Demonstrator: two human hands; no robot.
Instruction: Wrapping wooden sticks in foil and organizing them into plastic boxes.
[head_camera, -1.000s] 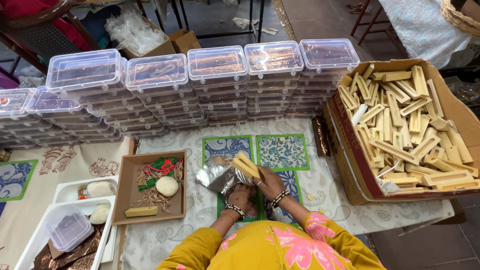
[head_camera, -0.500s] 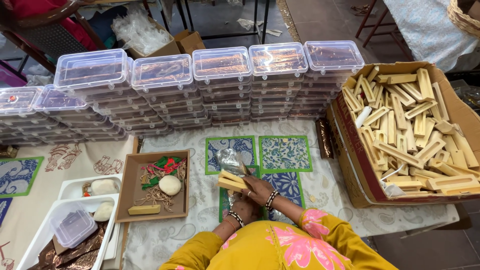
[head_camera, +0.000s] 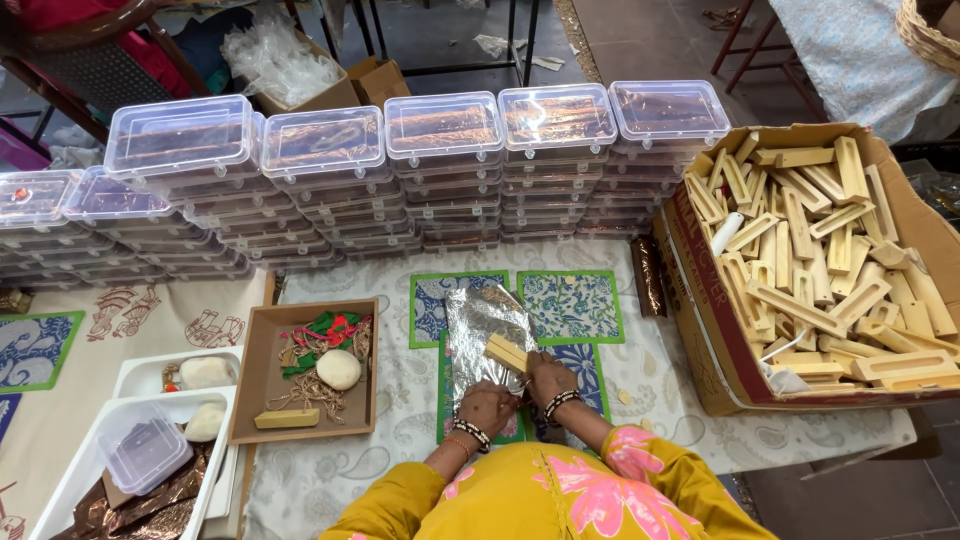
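A crinkled silver foil sheet (head_camera: 478, 330) lies spread flat on the patterned cloth in front of me. A pale wooden block (head_camera: 506, 352) rests on the foil's right side. My right hand (head_camera: 551, 381) grips the block's near end. My left hand (head_camera: 487, 406) pinches the foil's near edge and holds it against the table. Both wrists wear beaded bangles.
Stacks of clear lidded plastic boxes (head_camera: 440, 130) line the back. A cardboard box (head_camera: 700, 330) at right is heaped with wooden pieces. A brown tray (head_camera: 258, 385) with threads and a white round lump, and white trays (head_camera: 140, 375), sit at left. A brown foil packet (head_camera: 645, 275) lies near the box.
The foil, crumpled under my hands before, is now opened flat. The wooden block came down from the air onto the foil with my right hand still on it.
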